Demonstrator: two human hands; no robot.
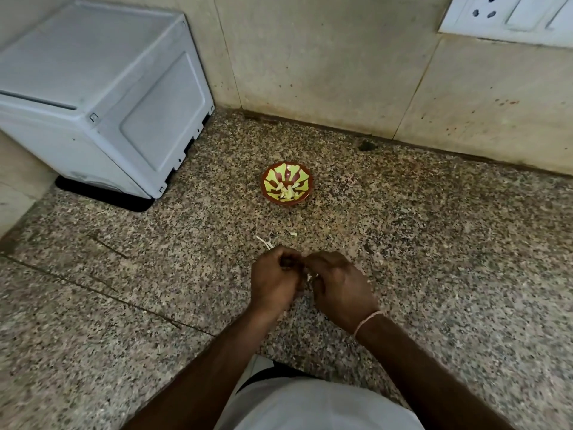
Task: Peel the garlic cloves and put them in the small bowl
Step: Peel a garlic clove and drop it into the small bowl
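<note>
A small red bowl (286, 170) with a yellow-green pattern stands on the speckled counter, with several pale peeled garlic cloves (287, 192) lying in it. Nearer to me, my left hand (273, 279) and my right hand (339, 288) meet just above the counter, fingers curled together round a garlic clove that is almost wholly hidden. Only a small pale bit (309, 277) shows between the two hands. Thin strips of garlic skin (266, 242) lie on the counter just beyond my left hand, and one small scrap (293, 234) lies closer to the bowl.
A white microwave (99, 97) stands at the back left on a dark mat. The tiled wall (341, 72) runs behind the bowl, with a white socket plate (508, 13) at the top right. The granite counter (449, 243) extends right and left of my hands.
</note>
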